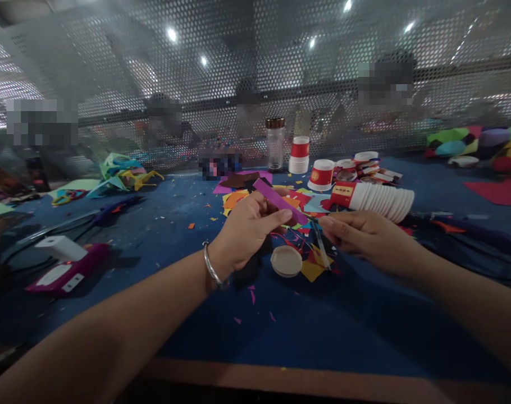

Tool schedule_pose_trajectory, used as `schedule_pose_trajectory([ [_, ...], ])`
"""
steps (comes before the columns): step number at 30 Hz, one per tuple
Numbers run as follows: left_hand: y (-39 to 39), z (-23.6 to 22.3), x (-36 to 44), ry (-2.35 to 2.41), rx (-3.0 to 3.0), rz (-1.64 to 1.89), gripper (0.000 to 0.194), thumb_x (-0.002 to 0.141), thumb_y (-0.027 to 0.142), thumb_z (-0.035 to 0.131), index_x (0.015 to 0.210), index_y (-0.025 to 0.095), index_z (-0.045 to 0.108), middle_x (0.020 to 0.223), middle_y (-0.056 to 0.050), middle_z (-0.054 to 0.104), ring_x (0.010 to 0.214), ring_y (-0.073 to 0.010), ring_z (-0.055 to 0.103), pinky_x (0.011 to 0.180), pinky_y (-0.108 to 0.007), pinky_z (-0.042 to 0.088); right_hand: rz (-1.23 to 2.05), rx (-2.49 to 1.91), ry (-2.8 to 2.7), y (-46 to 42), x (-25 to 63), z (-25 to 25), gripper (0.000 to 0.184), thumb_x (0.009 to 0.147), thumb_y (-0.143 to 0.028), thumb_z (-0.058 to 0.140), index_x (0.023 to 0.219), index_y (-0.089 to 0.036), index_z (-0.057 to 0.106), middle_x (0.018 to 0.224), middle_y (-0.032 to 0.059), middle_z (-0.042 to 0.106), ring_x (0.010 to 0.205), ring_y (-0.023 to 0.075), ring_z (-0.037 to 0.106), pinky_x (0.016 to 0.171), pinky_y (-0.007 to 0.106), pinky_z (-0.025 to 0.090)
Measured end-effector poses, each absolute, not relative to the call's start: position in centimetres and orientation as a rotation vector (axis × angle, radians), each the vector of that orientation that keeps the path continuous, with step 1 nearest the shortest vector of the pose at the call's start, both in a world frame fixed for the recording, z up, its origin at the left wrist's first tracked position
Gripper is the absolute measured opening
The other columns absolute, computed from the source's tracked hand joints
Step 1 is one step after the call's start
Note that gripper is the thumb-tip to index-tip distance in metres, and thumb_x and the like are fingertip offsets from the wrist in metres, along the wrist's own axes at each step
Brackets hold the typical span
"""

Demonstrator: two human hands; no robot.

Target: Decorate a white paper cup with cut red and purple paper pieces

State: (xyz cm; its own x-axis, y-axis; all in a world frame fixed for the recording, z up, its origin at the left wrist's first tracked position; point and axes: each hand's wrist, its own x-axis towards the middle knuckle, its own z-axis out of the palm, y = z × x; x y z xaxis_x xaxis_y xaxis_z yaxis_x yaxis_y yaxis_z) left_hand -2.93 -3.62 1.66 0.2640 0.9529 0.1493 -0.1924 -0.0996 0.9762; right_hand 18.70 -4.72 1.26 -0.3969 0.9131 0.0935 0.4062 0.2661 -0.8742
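"What lies nearest you on the worktop?"

"Purple scraps, with a pale round piece just beyond. Above that, your left hand is clamped on a purple strip, thumb across its face."

"How does the strip lie from your right hand?"

"Just to its left. The long axis slants: one end up and left, the lower end pointing at your right fingertips. Your right hand is pinched together on a slim dark thing; I cannot tell what it is, or whether it touches the strip."

"And farther off?"

"Past your hands, a stack of cups on its side, then a jar."
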Motion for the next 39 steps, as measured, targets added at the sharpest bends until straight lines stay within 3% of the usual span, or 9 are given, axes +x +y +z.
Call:
schedule_pose_trajectory([
  [6, -4.1, 1.8, -2.5, 0.813, 1.182, 1.162, 0.029, 0.084, 0.011, 0.073, 0.111, 0.014, 0.063, 0.078, -0.001, 0.073, 0.071, -0.0134, 0.068, 0.071, -0.028, 0.054, 1.085, -1.188, -1.907, -4.9, 18.5, 1.2, 0.067, 0.08, -0.086, 0.056, 0.06, -0.023, 0.044, 0.056, -0.0083, 0.026, 0.047, 0.0079, 0.021, 0.043, 0.027, 0.019],
  [12, -4.4, 1.3, -2.1, 0.811, 1.091, 1.164, 0.036, 0.08, 0.009, 0.077, 0.112, 0.015, 0.061, 0.086, -0.004, 0.074, 0.077, -0.0154, 0.071, 0.076, -0.029, 0.054, 1.053, -1.188, -1.921, -4.8, 18.7, 1.1, 0.065, 0.084, -0.084, 0.054, 0.06, -0.024, 0.044, 0.055, -0.0086, 0.024, 0.048, 0.0086, 0.021, 0.044, 0.027, 0.02],
  [17, -4.3, 1.0, -2.0, 0.834, 1.156, 1.246, 0.041, 0.076, 0.008, 0.078, 0.11, 0.017, 0.058, 0.084, -0.001, 0.07, 0.075, -0.0144, 0.069, 0.076, -0.03, 0.053, 0.98, -1.178, -1.962, -4.8, 18.8, 1.1, 0.066, 0.084, -0.085, 0.053, 0.062, -0.023, 0.044, 0.06, -0.0057, 0.032, 0.05, 0.0093, 0.026, 0.043, 0.027, 0.02],
  [25, -4.7, 1.1, -1.8, 0.816, 1.118, 1.313, 0.044, 0.07, 0.006, 0.08, 0.103, 0.019, 0.053, 0.072, 0.008, 0.057, 0.067, -0.0084, 0.057, 0.07, -0.025, 0.048, 0.939, -1.146, -1.99, -4.8, 18.9, 0.9, 0.062, 0.088, -0.078, 0.055, 0.063, -0.023, 0.043, 0.059, -0.0062, 0.03, 0.051, 0.0097, 0.024, 0.045, 0.027, 0.019],
  [33, -4.7, 1.1, -1.7, 0.836, 1.097, 1.249, 0.05, 0.068, 0.016, 0.086, 0.105, 0.018, 0.053, 0.089, -0.001, 0.068, 0.08, -0.015, 0.068, 0.074, -0.029, 0.051, 0.892, -1.168, -2.013, -4.8, 18.8, 1.1, 0.065, 0.088, -0.082, 0.05, 0.062, -0.023, 0.042, 0.061, -0.0045, 0.033, 0.054, 0.0106, 0.027, 0.047, 0.027, 0.022],
  [39, -4.5, 1.2, -2.1, 0.825, 1.161, 1.232, 0.05, 0.068, 0.016, 0.087, 0.105, 0.019, 0.052, 0.082, 0.001, 0.067, 0.075, -0.0145, 0.067, 0.075, -0.031, 0.052, 0.833, -1.207, -2.053, -5.2, 18.5, 1.7, 0.066, 0.087, -0.084, 0.049, 0.061, -0.023, 0.04, 0.063, -0.0034, 0.031, 0.056, 0.0125, 0.029, 0.05, 0.028, 0.024],
])
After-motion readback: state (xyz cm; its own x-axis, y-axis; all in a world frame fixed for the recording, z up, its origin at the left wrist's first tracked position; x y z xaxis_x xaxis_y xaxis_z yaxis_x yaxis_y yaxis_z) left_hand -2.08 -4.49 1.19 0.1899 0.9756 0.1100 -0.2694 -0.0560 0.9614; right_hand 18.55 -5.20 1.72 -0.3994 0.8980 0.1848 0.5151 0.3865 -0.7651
